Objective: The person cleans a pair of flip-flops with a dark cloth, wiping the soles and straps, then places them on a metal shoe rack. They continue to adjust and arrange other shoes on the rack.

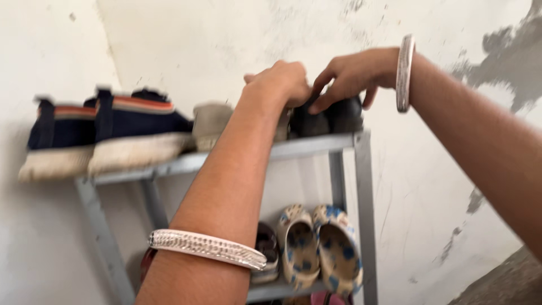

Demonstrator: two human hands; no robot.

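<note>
My left hand (280,83) is closed at the top shelf of a grey metal shoe rack (361,169), its fingers curled over something hidden behind the knuckles, next to a beige shoe (211,124). My right hand (353,75) rests with bent fingers on a pair of black shoes (330,117) at the shelf's right end. Both wrists carry a silver bangle (206,248). Whether the left hand grips the beige shoe or a black one is hidden.
Two navy slip-on shoes (110,133) with orange stripes and pale soles stand at the shelf's left end. On the lower shelf lie cream clogs (319,245) with blue patches and a darker shoe. A scuffed white wall rises behind the rack.
</note>
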